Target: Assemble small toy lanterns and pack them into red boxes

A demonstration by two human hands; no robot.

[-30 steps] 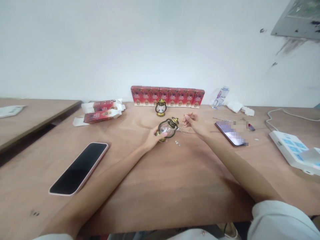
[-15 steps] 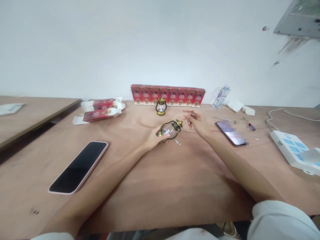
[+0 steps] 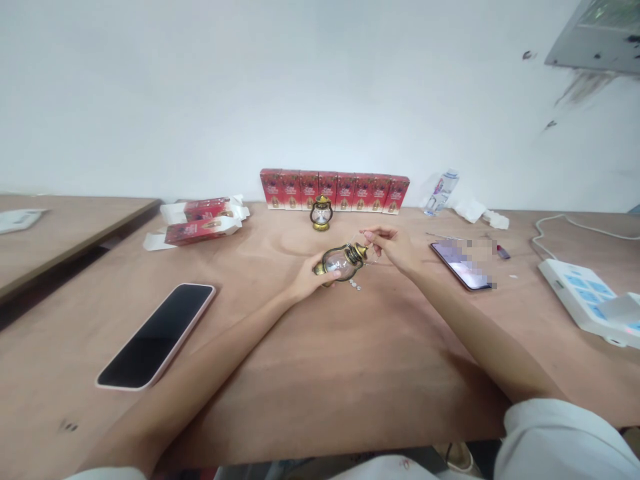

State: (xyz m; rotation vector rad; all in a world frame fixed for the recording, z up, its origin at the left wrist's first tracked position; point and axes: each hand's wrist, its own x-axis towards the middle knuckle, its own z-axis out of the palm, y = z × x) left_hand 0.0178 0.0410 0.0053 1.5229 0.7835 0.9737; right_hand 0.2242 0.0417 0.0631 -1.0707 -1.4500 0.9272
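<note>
My left hand [image 3: 309, 279] is wrapped round the base of a small bronze-coloured lantern [image 3: 345, 261] with a clear globe, which lies tilted with its cap to the right. At that cap, my right hand [image 3: 387, 245] pinches a thin wire-like loop [image 3: 374, 261], too fine to make out fully. Small white bits [image 3: 355, 285] rest on the table just below the lantern. A second lantern [image 3: 321, 213] of the same kind stands upright behind, in front of a row of red boxes [image 3: 345, 190].
Two opened red boxes [image 3: 203, 230] lie at the left back. A dark-screened phone [image 3: 157, 337] is beside my left forearm, and a lit phone [image 3: 457, 263] lies right of my right hand. Farther right are a bottle [image 3: 441, 193], crumpled tissue [image 3: 470, 210] and a white power strip [image 3: 580, 293].
My right hand has drawn slightly closer to the lantern's cap, its fingers bunched more tightly. The thin loop has shifted with it. My left hand keeps its hold.
</note>
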